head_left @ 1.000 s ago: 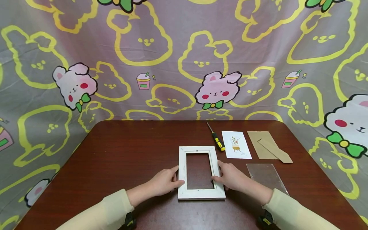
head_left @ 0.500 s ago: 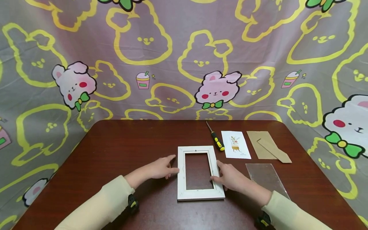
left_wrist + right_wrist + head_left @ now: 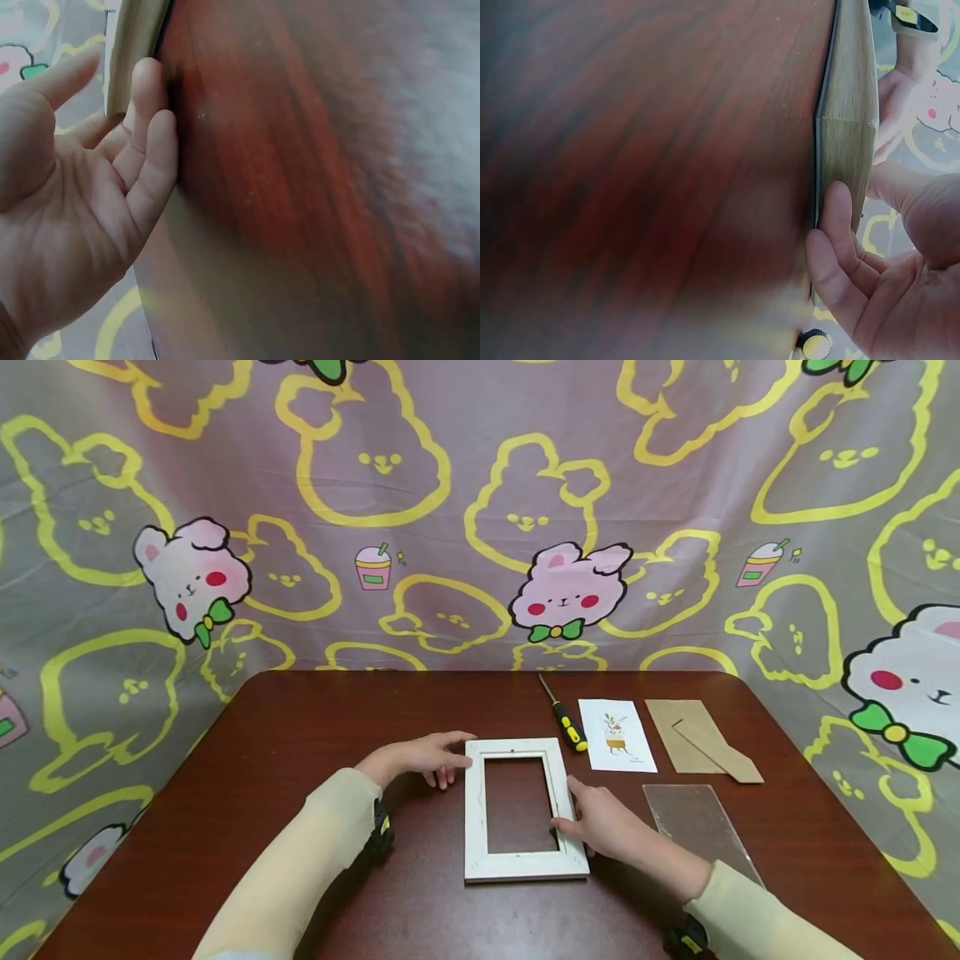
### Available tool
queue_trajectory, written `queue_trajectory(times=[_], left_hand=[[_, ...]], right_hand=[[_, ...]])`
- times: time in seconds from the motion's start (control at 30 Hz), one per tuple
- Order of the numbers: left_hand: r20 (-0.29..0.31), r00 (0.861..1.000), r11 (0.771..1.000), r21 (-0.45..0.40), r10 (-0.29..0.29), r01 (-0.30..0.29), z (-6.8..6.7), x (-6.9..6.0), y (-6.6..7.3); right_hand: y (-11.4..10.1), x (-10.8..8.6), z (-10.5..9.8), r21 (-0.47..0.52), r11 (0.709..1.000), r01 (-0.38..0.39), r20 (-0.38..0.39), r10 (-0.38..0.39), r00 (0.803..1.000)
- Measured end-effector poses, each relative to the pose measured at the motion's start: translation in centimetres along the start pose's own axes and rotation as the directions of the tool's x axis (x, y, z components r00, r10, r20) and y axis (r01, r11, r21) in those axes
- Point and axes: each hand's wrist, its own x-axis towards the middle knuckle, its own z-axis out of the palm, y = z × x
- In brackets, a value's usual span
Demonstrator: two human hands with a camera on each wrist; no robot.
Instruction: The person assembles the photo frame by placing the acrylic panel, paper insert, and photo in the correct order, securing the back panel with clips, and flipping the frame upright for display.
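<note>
A white rectangular frame [image 3: 527, 866] with an open middle lies flat on the brown table. At its upper left corner is the left hand [image 3: 423, 755], thumb and index finger reaching to the edge; in the left wrist view this hand [image 3: 82, 180] has its fingers loosely bent beside the frame's side [image 3: 135, 56]. The right hand [image 3: 609, 827] grips the right side, thumb over the inner edge. In the right wrist view the right hand [image 3: 885, 277] has its fingertips against the wooden outer side [image 3: 847, 127].
Behind the frame lies a black and yellow screwdriver [image 3: 570, 727]. To its right are a printed card [image 3: 633, 739], a brown backing board [image 3: 675, 710] with a stand strip, and a clear sheet [image 3: 697, 818]. A patterned cloth [image 3: 450, 460] hangs around the table [image 3: 315, 718].
The left hand has left the lower left side of the frame and moved up along it to the top left corner. The right hand has kept its grip.
</note>
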Motion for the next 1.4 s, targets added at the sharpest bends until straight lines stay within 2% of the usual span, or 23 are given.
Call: queue_trajectory(times=[0.27,0.47,0.77,0.93,1.07,1.27,1.4], left_hand=[[0.019,0.999,0.992,-0.128,0.027,-0.024,0.2,1.0,-0.3],[0.018,1.000,0.976,-0.216,-0.014,0.018,0.3,1.6,-0.7],[0.010,0.999,0.964,-0.263,-0.040,0.041,0.2,2.2,-0.9],[0.004,0.999,0.958,-0.285,-0.038,0.038,0.3,2.1,-0.9],[-0.003,0.999,0.954,-0.298,-0.041,0.038,0.4,2.0,-0.9],[-0.007,0.999,0.952,-0.303,-0.043,0.039,0.3,2.0,-1.1],[-0.003,0.999,0.953,-0.300,-0.046,0.043,0.1,1.9,-1.0]], right_hand=[[0.0,0.0,0.3,0.017,1.000,0.014,-0.009,-0.014,1.000],[0.1,0.0,0.1,-0.028,1.000,0.000,0.006,0.000,1.000],[-0.2,-0.2,-0.8,-0.050,0.998,-0.046,0.065,0.049,0.997],[0.2,-0.9,-2.0,-0.085,0.996,-0.022,0.050,0.026,0.998],[1.2,-1.5,-3.4,-0.139,0.990,0.008,-0.011,-0.010,1.000],[3.1,-2.5,-6.0,-0.277,0.961,-0.008,-0.096,-0.019,0.995],[4.7,-3.3,-7.6,-0.330,0.944,-0.003,-0.092,-0.029,0.995]])
